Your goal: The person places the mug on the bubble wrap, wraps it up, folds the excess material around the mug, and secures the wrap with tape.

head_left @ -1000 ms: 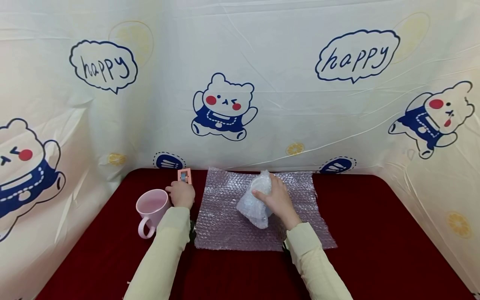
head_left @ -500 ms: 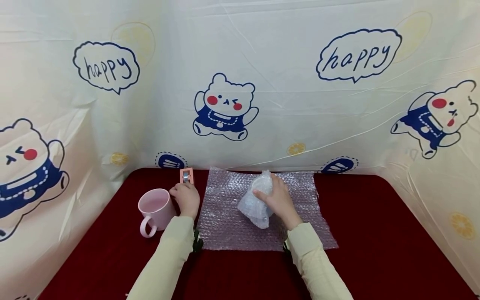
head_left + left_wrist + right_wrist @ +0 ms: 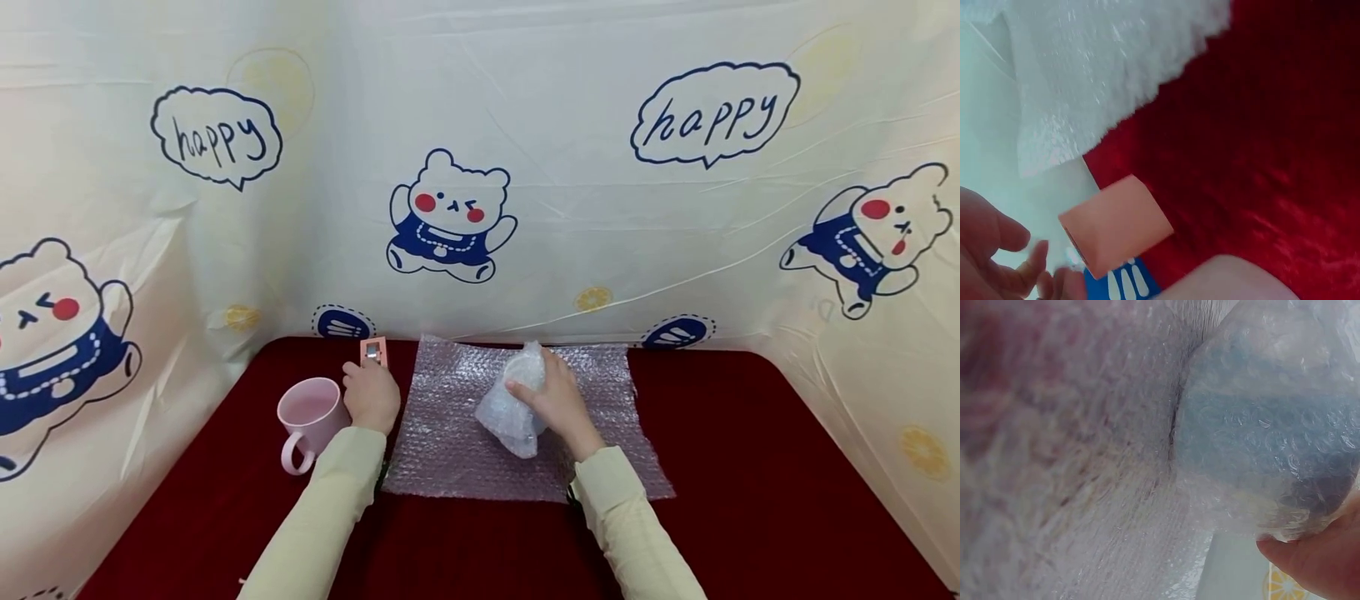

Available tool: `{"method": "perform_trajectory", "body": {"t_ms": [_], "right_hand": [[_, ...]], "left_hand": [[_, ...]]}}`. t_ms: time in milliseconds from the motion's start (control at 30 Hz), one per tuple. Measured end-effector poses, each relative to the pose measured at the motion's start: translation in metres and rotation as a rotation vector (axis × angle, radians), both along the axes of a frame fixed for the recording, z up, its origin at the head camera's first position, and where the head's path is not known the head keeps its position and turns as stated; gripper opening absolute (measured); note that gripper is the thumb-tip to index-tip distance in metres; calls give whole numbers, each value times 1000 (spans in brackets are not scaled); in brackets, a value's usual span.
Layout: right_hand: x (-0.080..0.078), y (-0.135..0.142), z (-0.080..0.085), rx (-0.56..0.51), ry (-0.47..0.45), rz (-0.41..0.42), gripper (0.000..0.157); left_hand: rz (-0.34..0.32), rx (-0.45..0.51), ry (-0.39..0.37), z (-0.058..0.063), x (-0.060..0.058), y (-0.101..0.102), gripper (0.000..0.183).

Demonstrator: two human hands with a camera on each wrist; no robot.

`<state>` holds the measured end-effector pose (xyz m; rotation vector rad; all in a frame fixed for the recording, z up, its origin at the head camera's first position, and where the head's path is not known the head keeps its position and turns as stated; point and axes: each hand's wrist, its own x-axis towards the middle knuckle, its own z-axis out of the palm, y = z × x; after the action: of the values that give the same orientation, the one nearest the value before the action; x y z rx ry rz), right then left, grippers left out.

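My right hand [image 3: 558, 400] grips a bubble-wrapped bundle [image 3: 510, 408] that stands over the sheet of bubble wrap [image 3: 442, 458]. Through its layers in the right wrist view, the bundle [image 3: 1266, 431] shows something pale blue with a dark patch. What is wrapped inside stays blurred. My left hand [image 3: 372, 396] is at the near end of a small orange-pink tape dispenser [image 3: 383, 354]. In the left wrist view, the thumb and loosely bent fingers [image 3: 1013, 234] lie beside one end of the dispenser [image 3: 1116, 225], with a gap between thumb and forefinger.
A pink mug [image 3: 313, 421] stands just left of my left hand, its handle facing me. Dark red cloth [image 3: 750, 467] covers the table. A white printed curtain [image 3: 570, 208] hangs behind and along both sides.
My left hand drew back slightly from the tape dispenser, then came forward again, covering its near end. The right hand keeps its grip on the bubble-wrapped bundle.
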<state>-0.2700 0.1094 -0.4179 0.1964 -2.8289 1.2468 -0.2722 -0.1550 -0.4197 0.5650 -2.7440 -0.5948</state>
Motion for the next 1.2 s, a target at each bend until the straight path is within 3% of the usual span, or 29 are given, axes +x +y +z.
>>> {"method": "perform_trajectory", "body": {"t_ms": [100, 267, 567, 767, 967, 1200], "right_hand": [[-1, -1, -2, 9, 3, 1, 91], [-2, -1, -4, 16, 9, -7, 90], [-2, -3, -3, 3, -4, -13, 90], [-2, -3, 0, 5, 5, -8, 90], [-3, -2, -2, 4, 13, -10, 90], [-3, -2, -3, 5, 12, -3, 91]], "left_hand": [[-4, 74, -18, -2, 1, -4, 39], [10, 118, -6, -3, 1, -4, 43], [70, 202, 114, -10, 3, -1, 35], [76, 187, 215, -19, 4, 4, 32], [88, 258, 295, -25, 7, 8, 26], [17, 337, 296, -30, 14, 7, 27]]}}
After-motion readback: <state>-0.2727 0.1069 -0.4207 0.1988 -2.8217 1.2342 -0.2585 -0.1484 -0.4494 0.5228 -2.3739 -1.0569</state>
